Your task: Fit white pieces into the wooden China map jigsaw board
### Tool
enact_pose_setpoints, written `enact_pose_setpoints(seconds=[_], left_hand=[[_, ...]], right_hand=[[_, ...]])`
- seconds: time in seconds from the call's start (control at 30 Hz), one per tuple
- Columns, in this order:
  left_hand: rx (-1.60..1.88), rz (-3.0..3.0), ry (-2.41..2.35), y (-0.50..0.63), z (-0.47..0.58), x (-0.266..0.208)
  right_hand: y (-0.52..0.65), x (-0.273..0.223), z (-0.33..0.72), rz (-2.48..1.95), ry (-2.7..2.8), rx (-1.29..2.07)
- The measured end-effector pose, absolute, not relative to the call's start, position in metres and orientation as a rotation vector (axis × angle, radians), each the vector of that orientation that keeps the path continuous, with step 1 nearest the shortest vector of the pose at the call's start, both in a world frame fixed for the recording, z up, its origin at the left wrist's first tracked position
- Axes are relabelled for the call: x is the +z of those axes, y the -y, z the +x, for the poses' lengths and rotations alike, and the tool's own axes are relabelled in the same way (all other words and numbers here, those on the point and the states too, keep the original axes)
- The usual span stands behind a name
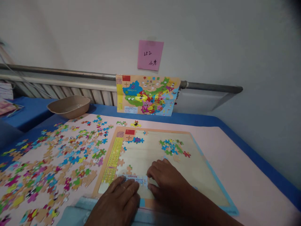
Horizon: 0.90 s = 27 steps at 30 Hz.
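Seemingly a fitting step — left hand point(117, 201) flat on the text block point(141, 180), right hand point(168, 176) curled at its other end, whether pinching I can't tell; next, likely: align, press.

- Our left hand point(118, 199) covers part of the puzzle frame point(231, 209), and the bottom edge cuts off its wrist.
- We cannot tell whether our right hand point(162, 177) holds anything.
- Print on the pale-blue strip point(140, 181) is too small for us to read.
- Loose pieces point(67, 184) run past the left edge.
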<state>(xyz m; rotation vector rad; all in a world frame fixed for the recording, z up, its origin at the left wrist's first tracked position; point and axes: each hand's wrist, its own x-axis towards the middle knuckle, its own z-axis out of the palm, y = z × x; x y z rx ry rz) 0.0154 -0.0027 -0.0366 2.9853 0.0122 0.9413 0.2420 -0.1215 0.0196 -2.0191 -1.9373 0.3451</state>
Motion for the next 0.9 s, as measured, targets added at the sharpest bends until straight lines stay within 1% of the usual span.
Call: enact_pose_setpoints(seconds=[0.1,0.23,0.5,0.63,0.73,0.83,0.9], left_hand=[[0.888,2.981,-0.026,0.002,0.014,-0.042],[0.881,2.967,-0.047,0.002,0.013,-0.047],[0.916,3.002,-0.019,0.003,0.015,-0.033],[0.879,3.007,-0.039,0.003,0.013,-0.039],[0.846,3.006,-0.049,0.003,0.012,-0.046],[0.851,2.999,-0.039,0.003,0.012,-0.046],[0.858,2.988,-0.034,0.003,0.012,-0.044]], right_hand=[[0.123,0.021,0.241,-1.983,1.930,0.322],[0.122,0.022,0.239,-2.065,1.959,0.357],[0.120,0.018,0.235,-2.058,1.971,0.283],[0.120,0.021,0.234,-2.081,1.972,0.302],[0.120,0.021,0.235,-2.075,1.993,0.257],[0.120,0.019,0.236,-2.043,1.998,0.209],[0.120,0.018,0.236,-2.046,1.991,0.241]])
